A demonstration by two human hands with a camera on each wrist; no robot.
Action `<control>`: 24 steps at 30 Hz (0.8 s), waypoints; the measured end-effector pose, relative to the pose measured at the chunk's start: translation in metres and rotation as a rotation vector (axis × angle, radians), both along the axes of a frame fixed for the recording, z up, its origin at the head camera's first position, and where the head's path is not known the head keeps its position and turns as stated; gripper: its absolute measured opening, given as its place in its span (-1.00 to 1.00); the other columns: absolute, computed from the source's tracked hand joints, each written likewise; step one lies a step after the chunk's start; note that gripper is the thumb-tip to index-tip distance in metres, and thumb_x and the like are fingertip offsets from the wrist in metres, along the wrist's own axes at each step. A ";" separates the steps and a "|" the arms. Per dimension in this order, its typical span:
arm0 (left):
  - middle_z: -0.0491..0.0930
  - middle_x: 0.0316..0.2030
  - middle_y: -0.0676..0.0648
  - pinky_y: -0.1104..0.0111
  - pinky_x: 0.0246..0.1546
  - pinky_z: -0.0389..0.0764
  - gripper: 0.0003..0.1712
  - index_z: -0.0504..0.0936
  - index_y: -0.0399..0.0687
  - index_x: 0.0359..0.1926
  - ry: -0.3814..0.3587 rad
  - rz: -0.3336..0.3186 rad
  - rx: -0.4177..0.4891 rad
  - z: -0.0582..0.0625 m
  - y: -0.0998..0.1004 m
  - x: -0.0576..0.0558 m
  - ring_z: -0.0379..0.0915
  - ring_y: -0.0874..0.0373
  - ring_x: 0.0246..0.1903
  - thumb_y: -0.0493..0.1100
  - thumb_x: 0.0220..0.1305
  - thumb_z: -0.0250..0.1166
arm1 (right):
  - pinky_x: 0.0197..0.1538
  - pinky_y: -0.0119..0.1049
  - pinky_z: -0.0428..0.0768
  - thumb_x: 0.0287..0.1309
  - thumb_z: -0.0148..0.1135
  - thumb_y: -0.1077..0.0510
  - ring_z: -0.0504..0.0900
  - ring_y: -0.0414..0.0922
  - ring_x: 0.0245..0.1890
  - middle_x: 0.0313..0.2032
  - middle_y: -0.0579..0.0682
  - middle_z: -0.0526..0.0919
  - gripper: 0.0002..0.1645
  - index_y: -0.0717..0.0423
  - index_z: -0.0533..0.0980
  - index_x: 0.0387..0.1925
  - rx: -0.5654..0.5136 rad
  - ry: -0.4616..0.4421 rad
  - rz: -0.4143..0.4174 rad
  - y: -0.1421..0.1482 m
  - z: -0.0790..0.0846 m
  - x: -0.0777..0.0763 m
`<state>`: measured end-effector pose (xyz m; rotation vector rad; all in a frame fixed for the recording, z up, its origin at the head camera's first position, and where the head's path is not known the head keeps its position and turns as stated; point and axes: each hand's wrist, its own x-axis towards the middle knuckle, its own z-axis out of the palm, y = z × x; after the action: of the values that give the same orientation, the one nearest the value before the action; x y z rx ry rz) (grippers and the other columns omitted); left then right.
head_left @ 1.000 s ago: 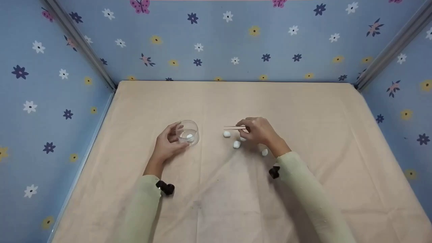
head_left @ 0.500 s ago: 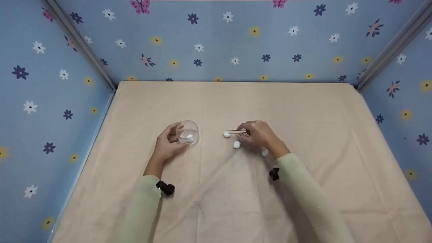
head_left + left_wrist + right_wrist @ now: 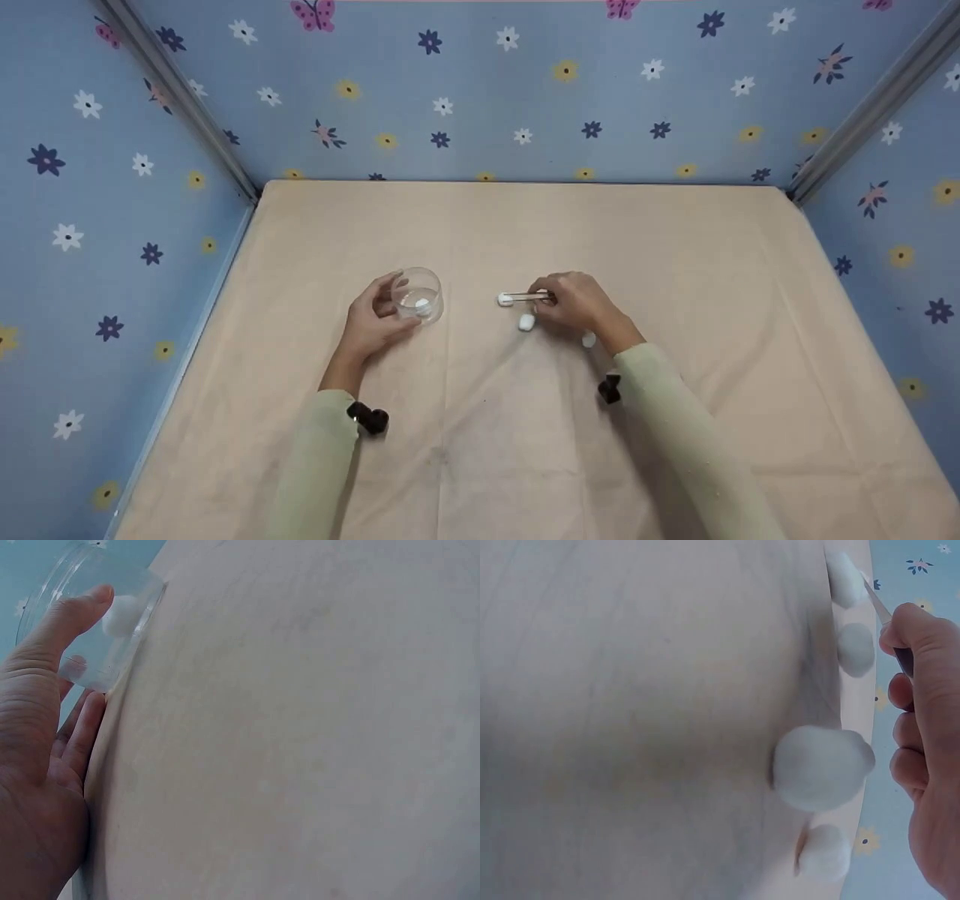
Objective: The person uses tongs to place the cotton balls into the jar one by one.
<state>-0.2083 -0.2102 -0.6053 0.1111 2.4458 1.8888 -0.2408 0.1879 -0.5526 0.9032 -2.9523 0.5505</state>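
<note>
My left hand holds a clear round plastic cup upright on the cloth, thumb and fingers around its side. Inside the cup lies a white cotton ball. With my right hand I pinch a pair of tweezers, dark at the grip and metal at the tip in the right wrist view. The tips reach a cotton ball on the cloth; whether they squeeze it I cannot tell. Another cotton ball lies just below the right hand, and one more sits near the wrist.
A beige cloth with creases covers the table. Blue flowered panels stand along the back and both sides. In the right wrist view, several cotton balls line up beside the hand.
My right hand has come slightly down and nearer to me, bringing the tweezers from above the leftmost cotton ball onto it. The left hand and cup have stayed in place.
</note>
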 end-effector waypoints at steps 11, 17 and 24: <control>0.55 0.58 -0.26 0.68 0.18 0.61 0.07 0.43 -0.07 0.68 0.014 0.005 0.000 -0.001 -0.001 -0.002 0.57 -0.25 0.45 -0.41 0.18 0.69 | -0.18 0.02 0.67 0.37 0.42 0.14 0.59 -0.06 -0.40 -0.29 0.09 0.88 -0.75 0.12 0.83 0.00 -0.029 0.009 0.015 -0.001 -0.004 -0.001; 0.57 0.57 -0.26 0.68 0.17 0.62 0.09 0.43 -0.07 0.67 0.018 0.007 0.004 -0.001 0.000 -0.001 0.58 -0.25 0.43 -0.42 0.16 0.69 | -0.23 -0.03 0.63 0.36 0.42 0.16 0.57 -0.07 -0.42 -0.31 0.09 0.86 -0.75 0.12 0.83 -0.01 -0.042 0.034 0.017 0.001 -0.006 0.000; 0.56 0.57 -0.26 0.67 0.17 0.61 0.08 0.43 -0.08 0.67 0.018 0.004 0.001 -0.001 0.000 -0.001 0.57 -0.23 0.45 -0.43 0.18 0.68 | -0.26 -0.07 0.56 0.32 0.41 0.19 0.53 -0.06 -0.42 -0.35 0.09 0.81 -0.75 0.12 0.82 -0.02 -0.061 0.046 0.011 0.003 -0.007 0.000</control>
<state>-0.2096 -0.2106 -0.6060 0.1240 2.4577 1.8989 -0.2412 0.1910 -0.5600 0.9147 -2.8747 0.6073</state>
